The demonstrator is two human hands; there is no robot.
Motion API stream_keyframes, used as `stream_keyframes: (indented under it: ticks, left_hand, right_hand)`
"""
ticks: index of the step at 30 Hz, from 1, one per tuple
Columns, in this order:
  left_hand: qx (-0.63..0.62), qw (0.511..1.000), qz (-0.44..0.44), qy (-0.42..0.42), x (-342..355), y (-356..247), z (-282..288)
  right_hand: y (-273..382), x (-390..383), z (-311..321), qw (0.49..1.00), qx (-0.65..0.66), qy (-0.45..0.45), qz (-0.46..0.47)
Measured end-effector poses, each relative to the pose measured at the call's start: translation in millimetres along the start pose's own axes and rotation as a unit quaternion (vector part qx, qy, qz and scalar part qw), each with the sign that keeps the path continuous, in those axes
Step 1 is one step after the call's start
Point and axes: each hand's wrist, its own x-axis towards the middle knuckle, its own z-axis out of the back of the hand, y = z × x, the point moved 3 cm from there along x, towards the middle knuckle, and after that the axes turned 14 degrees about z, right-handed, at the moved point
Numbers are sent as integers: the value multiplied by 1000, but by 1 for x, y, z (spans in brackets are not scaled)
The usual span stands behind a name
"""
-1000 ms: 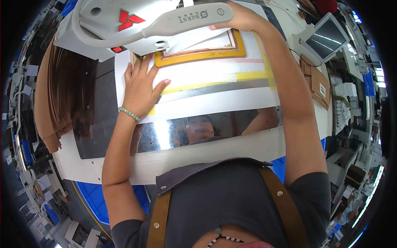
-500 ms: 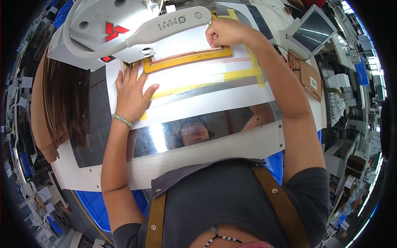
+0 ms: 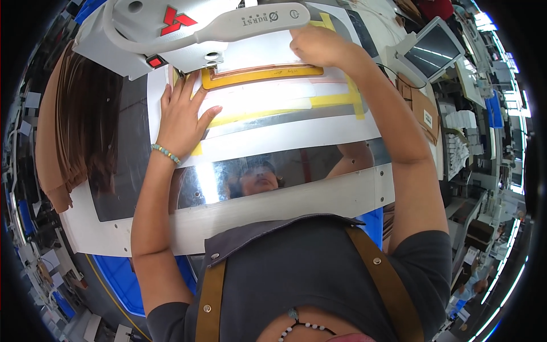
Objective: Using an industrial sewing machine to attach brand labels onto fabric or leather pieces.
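My left hand lies flat with its fingers spread, beside the left end of a yellow flat frame. Its fingertips reach in under the white machine head. At the frame's right end, my right hand is closed, fingers curled down at the inner edge; what they hold, if anything, is hidden. A thin brown strip runs along the frame's inner edge. Beneath lies a white sheet with yellow tape. A grey handle-shaped piece on the machine overhangs part of the frame.
Shiny metal plate covers the table's near side. Many layered brown sheets hang at the left. On the right stand a small screen and brown flat pieces. Blue bins sit below the table edge.
The whole view has shifted slightly. My right hand stays at the frame's right end, with its fingers now more turned under. The left hand keeps its place beside the frame.
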Motion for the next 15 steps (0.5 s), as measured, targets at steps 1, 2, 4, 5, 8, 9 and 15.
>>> stream_keyframes:
  ticks: [1,2,4,5,8,9,15]
  left_hand:
    - [-6,1000,-3,-1,-1,0,0]
    - [-7,1000,0,-1,-1,0,-1]
    - [-1,1000,-1,-7,-2,0,-3]
    - [0,1000,5,-6,-2,0,-3]
    - [9,1000,2,7,2,-3,-4]
    - [21,1000,11,1,0,-1,1]
    - [-26,1000,0,9,6,2,6]
  right_hand:
    - [0,-2,9,1000,-2,2,2]
    - [-1,-4,19,998,48,-24,-32]
    - [7,-5,33,987,139,-69,-45]
    - [14,-1,31,987,139,-68,-39]
    - [42,19,23,968,171,-125,136]
    - [49,20,23,963,176,-104,175]
    - [64,52,-1,940,188,-175,226]
